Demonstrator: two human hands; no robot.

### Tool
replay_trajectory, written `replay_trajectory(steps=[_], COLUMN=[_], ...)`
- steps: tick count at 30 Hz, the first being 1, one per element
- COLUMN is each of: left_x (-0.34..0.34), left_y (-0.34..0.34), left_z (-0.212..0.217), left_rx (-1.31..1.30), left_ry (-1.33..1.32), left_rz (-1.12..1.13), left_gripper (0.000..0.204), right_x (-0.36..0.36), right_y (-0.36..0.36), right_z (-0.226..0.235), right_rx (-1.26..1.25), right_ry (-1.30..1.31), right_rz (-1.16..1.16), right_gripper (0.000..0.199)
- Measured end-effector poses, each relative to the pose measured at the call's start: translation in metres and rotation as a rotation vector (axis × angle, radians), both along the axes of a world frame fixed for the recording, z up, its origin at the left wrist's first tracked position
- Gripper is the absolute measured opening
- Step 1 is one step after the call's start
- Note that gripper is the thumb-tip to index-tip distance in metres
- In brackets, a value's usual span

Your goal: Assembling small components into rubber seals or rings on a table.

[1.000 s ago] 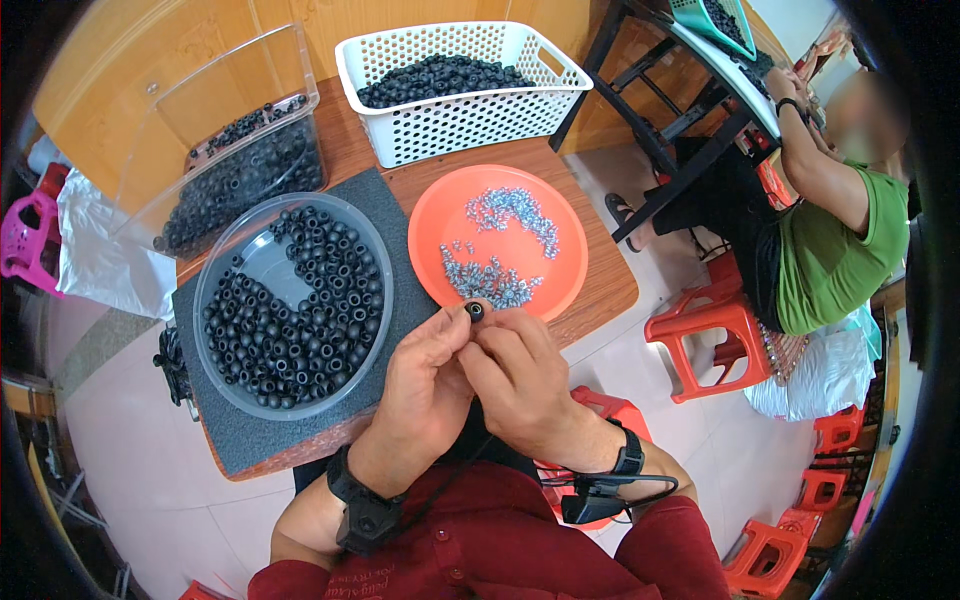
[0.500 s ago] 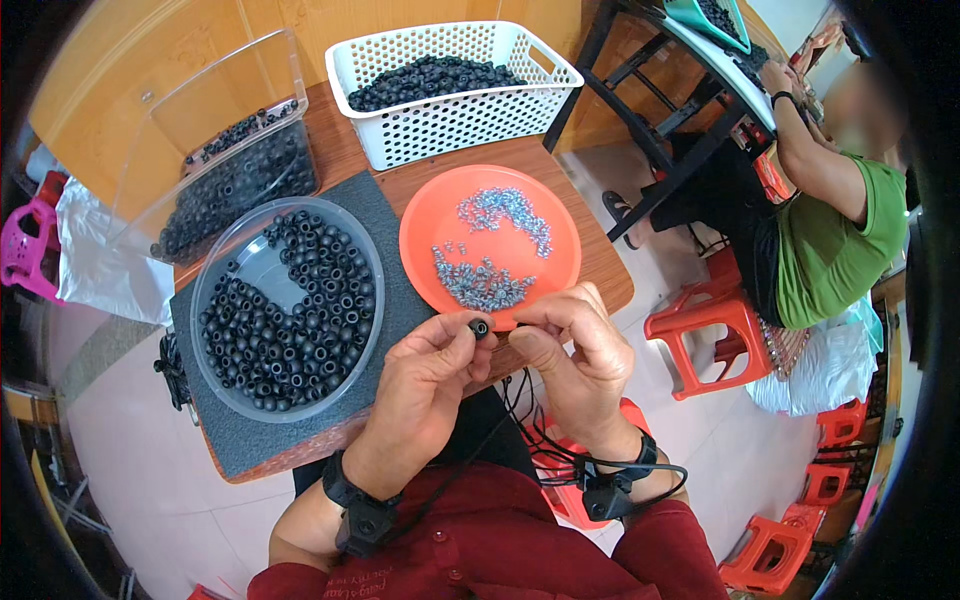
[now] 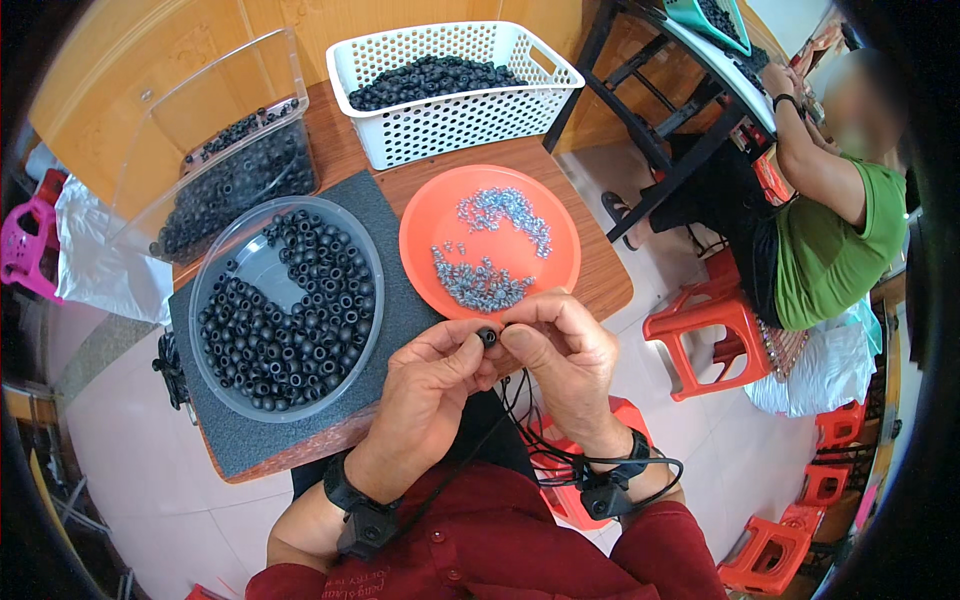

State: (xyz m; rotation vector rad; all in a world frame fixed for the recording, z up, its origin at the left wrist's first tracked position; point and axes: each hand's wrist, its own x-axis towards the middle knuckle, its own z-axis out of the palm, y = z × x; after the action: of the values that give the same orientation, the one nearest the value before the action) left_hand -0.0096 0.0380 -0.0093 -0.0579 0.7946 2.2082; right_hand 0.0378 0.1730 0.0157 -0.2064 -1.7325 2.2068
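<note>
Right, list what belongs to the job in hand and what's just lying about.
Belongs, it seems:
black bead in left hand, right hand beside it
clear bowl of black beads
orange plate of small metal pieces
white basket, clear box, both with black beads

Probably lying about:
pink plastic item
silver bag
red stools, lower right

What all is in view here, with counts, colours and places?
held bead: one, black, left fingertips
loose beads: many, black, tub, box, basket
tub: one, clear, on mat
plate: one, orange, right of tub
small pieces: many, silvery, on plate
mat: one, grey, on table
table: one, brown, centre
box: one, clear, back left
basket: one, white, back centre
second table: one, pale-topped, upper right
small basket: one, teal, upper right
person: one, green top, right
stools: several, red, mostly right
bag: one, whitish, right
sheet: one, silvery, left
plastic item: one, pink, left
wrist devices: two, black, wrists
left hand: one, bare, holding bead
right hand: one, bare, beside bead
</note>
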Motion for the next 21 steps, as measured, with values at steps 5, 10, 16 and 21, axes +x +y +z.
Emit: replay_trajectory(steps=[5,10,16,21], left_x=[0.001,0.000,0.000,0.002], left_y=[0.000,0.000,0.004,0.005], left_z=[0.006,0.007,0.004,0.002], left_rx=[-0.041,-0.113,-0.166,-0.247], left_ry=[0.031,0.079,0.169,0.226], left_rz=[0.013,0.049,0.119,0.141], left_gripper=[0.021,0.021,0.024,0.023], right_x=[-0.002,-0.004,-0.005,-0.003], right_y=[0.000,0.007,0.010,0.010], right_z=[-0.002,-0.006,-0.005,-0.008], right_rx=[0.118,0.464,0.619,0.572], right_ry=[0.018,0.121,0.157,0.127], right_rz=[0.034,-0.022,-0.032,-0.034], right_gripper=[0.011,0.016,0.018,0.019])
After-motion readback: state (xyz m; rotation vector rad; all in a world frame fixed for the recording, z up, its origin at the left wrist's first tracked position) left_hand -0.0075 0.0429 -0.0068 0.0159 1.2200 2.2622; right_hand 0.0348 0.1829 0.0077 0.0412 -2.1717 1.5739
